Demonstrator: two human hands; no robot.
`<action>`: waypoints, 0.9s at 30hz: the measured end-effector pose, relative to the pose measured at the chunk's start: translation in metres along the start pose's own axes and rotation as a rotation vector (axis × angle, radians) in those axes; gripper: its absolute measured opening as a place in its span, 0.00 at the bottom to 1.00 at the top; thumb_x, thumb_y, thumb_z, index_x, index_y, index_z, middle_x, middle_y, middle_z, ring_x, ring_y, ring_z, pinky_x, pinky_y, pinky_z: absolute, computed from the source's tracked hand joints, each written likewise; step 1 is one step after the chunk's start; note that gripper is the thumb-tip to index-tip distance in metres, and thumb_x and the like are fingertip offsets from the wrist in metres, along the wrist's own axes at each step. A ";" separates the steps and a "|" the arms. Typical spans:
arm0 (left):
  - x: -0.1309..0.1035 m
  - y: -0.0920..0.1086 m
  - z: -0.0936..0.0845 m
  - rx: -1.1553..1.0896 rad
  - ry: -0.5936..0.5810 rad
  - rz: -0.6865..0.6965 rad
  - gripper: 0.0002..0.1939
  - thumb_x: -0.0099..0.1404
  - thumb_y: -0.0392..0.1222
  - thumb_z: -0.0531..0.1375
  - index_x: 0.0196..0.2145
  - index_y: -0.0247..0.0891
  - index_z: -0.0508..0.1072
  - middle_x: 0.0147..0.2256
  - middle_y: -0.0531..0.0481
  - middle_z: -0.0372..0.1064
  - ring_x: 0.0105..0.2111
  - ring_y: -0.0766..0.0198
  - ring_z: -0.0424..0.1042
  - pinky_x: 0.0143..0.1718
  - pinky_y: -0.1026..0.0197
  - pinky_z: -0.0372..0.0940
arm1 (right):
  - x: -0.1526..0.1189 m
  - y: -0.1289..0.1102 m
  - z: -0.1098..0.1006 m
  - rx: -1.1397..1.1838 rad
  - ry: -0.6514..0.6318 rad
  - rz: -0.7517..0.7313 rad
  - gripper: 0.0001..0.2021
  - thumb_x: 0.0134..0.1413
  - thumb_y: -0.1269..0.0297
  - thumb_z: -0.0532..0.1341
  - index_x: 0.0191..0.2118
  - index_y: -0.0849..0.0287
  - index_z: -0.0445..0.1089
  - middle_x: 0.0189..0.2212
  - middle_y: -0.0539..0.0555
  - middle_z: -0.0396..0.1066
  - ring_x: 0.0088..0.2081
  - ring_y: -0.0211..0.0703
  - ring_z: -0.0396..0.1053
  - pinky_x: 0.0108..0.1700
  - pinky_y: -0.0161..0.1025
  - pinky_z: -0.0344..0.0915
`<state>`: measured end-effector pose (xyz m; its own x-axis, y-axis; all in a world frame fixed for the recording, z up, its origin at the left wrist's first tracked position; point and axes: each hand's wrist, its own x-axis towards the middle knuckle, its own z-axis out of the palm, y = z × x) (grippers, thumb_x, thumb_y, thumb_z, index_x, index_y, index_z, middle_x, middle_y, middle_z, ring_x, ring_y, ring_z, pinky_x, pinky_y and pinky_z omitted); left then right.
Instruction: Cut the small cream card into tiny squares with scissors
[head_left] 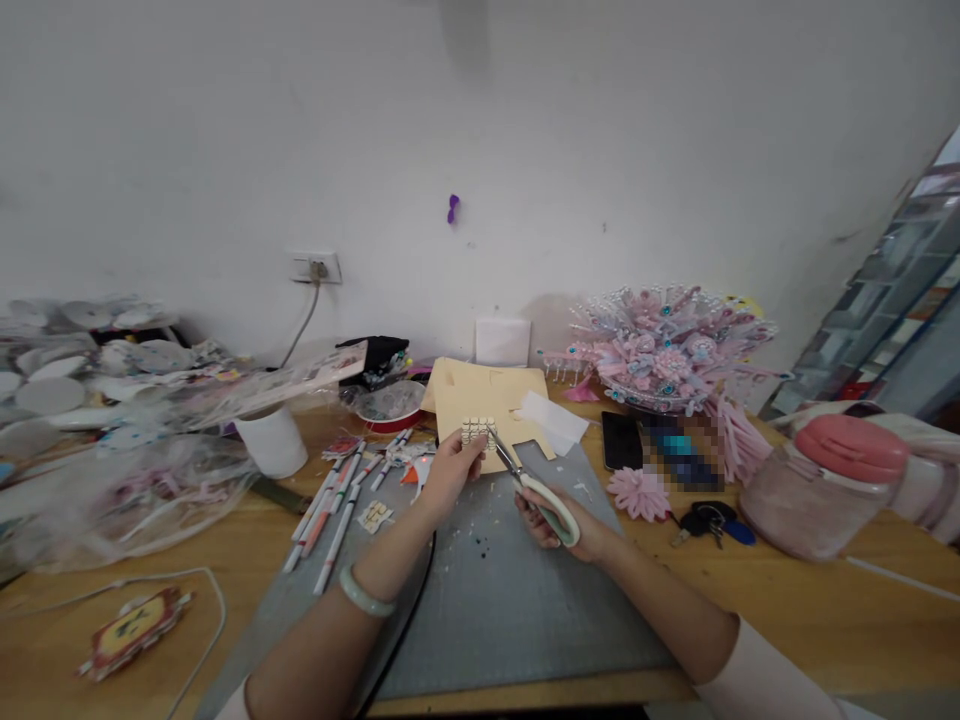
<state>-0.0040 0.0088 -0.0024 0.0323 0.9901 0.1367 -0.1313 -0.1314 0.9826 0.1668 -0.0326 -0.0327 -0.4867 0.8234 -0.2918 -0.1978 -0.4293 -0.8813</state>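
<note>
The left hand (pixel 450 468) pinches a small gridded cream piece (pixel 478 431) by its lower edge, raised above the grey cutting mat (pixel 487 600). The right hand (pixel 559 520) is closed around the scissors (pixel 536 490); the blade tips meet the piece's right edge. Pens (pixel 337 500) lie left of the left hand on the tabletop (pixel 787 600).

We worked at a wooden table (pixel 787 600) with a grey cutting mat (pixel 495 610) spread over its middle. On the wood lay pens (pixel 330 510) at the mat's left edge, a white cup (pixel 274 440), a dark phone (pixel 621 440), a pink paper flower (pixel 637 492), keys (pixel 709 522) and a pink-lidded jar (pixel 817 490) on its side. Plastic bags (pixel 112 480) crowded the left end.
</note>
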 end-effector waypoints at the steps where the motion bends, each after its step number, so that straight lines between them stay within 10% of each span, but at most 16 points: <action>1: 0.000 0.000 0.000 0.003 0.003 0.001 0.19 0.47 0.55 0.63 0.21 0.37 0.62 0.15 0.59 0.57 0.14 0.73 0.54 0.17 0.69 0.48 | 0.000 0.000 0.000 0.003 0.001 -0.003 0.24 0.31 0.47 0.69 0.27 0.60 0.62 0.15 0.41 0.55 0.14 0.25 0.49 0.15 0.27 0.37; 27: -0.001 -0.007 0.003 0.018 0.048 -0.007 0.19 0.49 0.56 0.61 0.21 0.37 0.62 0.14 0.59 0.57 0.13 0.72 0.56 0.17 0.68 0.49 | 0.001 0.001 0.001 0.025 -0.005 -0.004 0.25 0.31 0.47 0.69 0.29 0.60 0.62 0.16 0.41 0.55 0.14 0.24 0.48 0.15 0.27 0.37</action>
<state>-0.0007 0.0090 -0.0089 -0.0148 0.9922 0.1238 -0.1135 -0.1247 0.9857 0.1652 -0.0326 -0.0340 -0.4897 0.8235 -0.2863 -0.2214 -0.4351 -0.8727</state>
